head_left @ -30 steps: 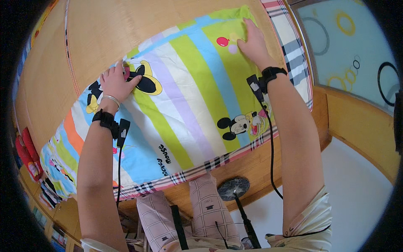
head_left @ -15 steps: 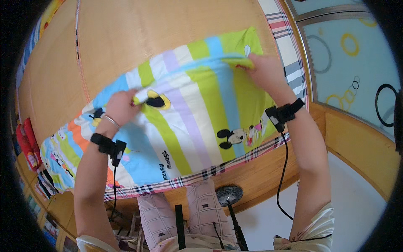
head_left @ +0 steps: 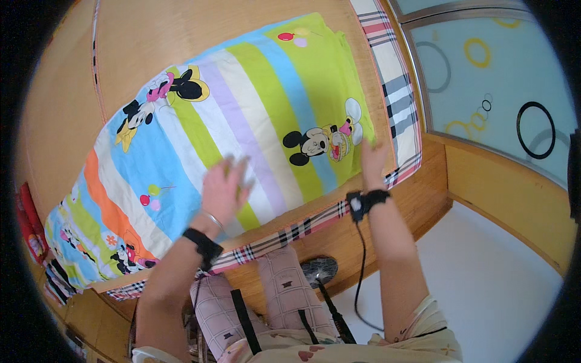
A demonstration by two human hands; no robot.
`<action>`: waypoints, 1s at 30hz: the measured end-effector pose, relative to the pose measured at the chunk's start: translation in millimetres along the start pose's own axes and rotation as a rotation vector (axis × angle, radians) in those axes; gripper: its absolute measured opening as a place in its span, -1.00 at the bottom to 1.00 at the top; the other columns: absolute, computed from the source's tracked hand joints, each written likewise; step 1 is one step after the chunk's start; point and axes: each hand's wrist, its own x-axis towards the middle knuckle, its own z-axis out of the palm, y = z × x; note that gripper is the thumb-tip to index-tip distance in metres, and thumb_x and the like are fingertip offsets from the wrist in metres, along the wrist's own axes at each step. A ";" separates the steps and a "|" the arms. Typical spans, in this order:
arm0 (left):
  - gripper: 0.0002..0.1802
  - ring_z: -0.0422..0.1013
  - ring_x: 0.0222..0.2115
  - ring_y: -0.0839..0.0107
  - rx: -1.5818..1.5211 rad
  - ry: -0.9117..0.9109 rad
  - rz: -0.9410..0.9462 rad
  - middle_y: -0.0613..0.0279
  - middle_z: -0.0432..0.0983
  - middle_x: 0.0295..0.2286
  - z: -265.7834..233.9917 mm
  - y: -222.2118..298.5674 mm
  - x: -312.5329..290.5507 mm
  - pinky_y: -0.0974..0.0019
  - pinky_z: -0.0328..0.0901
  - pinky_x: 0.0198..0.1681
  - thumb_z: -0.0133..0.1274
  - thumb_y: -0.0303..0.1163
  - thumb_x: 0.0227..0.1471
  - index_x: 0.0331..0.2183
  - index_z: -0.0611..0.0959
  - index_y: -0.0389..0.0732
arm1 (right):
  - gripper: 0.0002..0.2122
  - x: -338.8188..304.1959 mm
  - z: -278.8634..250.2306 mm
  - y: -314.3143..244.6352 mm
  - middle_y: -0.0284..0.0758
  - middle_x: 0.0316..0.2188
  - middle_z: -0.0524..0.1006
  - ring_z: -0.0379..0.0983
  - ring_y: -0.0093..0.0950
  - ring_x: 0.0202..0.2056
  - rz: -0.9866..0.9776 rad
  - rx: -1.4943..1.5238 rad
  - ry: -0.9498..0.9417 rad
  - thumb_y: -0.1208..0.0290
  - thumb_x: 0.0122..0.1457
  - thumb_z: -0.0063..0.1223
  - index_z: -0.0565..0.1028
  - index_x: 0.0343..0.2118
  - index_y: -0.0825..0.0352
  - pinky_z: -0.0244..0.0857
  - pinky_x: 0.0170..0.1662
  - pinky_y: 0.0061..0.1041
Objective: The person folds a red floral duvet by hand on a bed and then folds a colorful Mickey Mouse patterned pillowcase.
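Observation:
A striped cotton bed cover (head_left: 242, 121) in green, blue, white, lilac and orange, printed with cartoon mice, lies spread in layers over the bed. My left hand (head_left: 223, 186) is over its near middle, fingers spread and slightly blurred, holding nothing; whether it touches the cloth I cannot tell. At the cover's right edge is my right hand (head_left: 373, 158), seen side-on with fingers stretched out beside the fabric. Both wrists wear black straps with a small box and a cable.
Beneath the cover is a tan mat (head_left: 163, 30) with a plaid border (head_left: 402, 115). A frosted glass panel with circles (head_left: 484, 85) stands at the right. Red cloth (head_left: 30, 224) lies at the far left. A round dark base with a pole (head_left: 319, 270) stands below the bed edge.
The raised fold of the cover has come down toward me and lies flatter, showing more print. My hands have let go of that fold and moved nearer to me.

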 end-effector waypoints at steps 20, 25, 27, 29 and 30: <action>-0.50 0.34 -0.13 -0.02 -0.294 -0.133 -0.043 -0.02 0.40 -0.21 35.4 38.2 -94.5 0.11 0.30 -0.05 0.19 -0.54 -0.21 -0.11 0.53 -0.20 | -0.68 -49.4 -51.1 18.2 -0.19 -0.11 0.47 0.45 -0.36 -0.15 0.413 0.496 0.289 0.31 0.23 0.07 0.33 -0.07 0.40 0.38 -0.21 -0.40; -0.46 0.33 -0.08 -0.02 -0.295 -0.307 -0.231 -0.01 0.39 -0.13 56.6 21.2 -92.1 0.12 0.30 0.01 0.18 -0.48 -0.11 -0.01 0.48 -0.17 | -0.56 -114.6 -25.2 41.3 -0.30 -0.06 0.41 0.36 -0.36 -0.01 0.749 0.721 -0.396 0.08 0.27 0.01 0.31 0.03 0.33 0.29 0.02 -0.33; -0.47 0.35 -0.10 -0.02 -0.313 -0.240 -0.128 -0.01 0.38 -0.10 57.2 27.5 -96.2 0.11 0.31 -0.01 0.18 -0.41 -0.07 0.00 0.47 -0.18 | -0.45 -157.5 -10.2 56.2 -0.27 -0.02 0.41 0.30 -0.35 0.07 0.721 0.776 -0.571 0.00 0.26 -0.01 0.26 0.14 0.32 0.22 0.11 -0.33; -0.53 0.38 -0.13 0.02 -0.441 -0.108 -0.212 -0.04 0.39 -0.11 57.2 19.1 -122.4 0.13 0.33 -0.05 0.16 -0.37 -0.01 -0.03 0.48 -0.21 | -0.43 -223.9 15.1 19.1 -0.18 0.13 0.29 0.24 -0.30 0.09 0.747 0.742 -0.787 -0.02 0.28 -0.06 0.20 0.21 0.26 0.17 0.08 -0.31; -0.55 0.40 -0.14 0.04 -0.518 -0.041 -0.229 -0.05 0.40 -0.12 55.6 14.7 -136.8 0.14 0.34 -0.06 0.15 -0.34 0.02 -0.04 0.48 -0.22 | -0.44 -252.2 25.1 9.3 -0.18 0.08 0.34 0.28 -0.32 0.06 0.714 0.702 -0.872 -0.02 0.27 -0.05 0.24 0.18 0.27 0.18 0.07 -0.31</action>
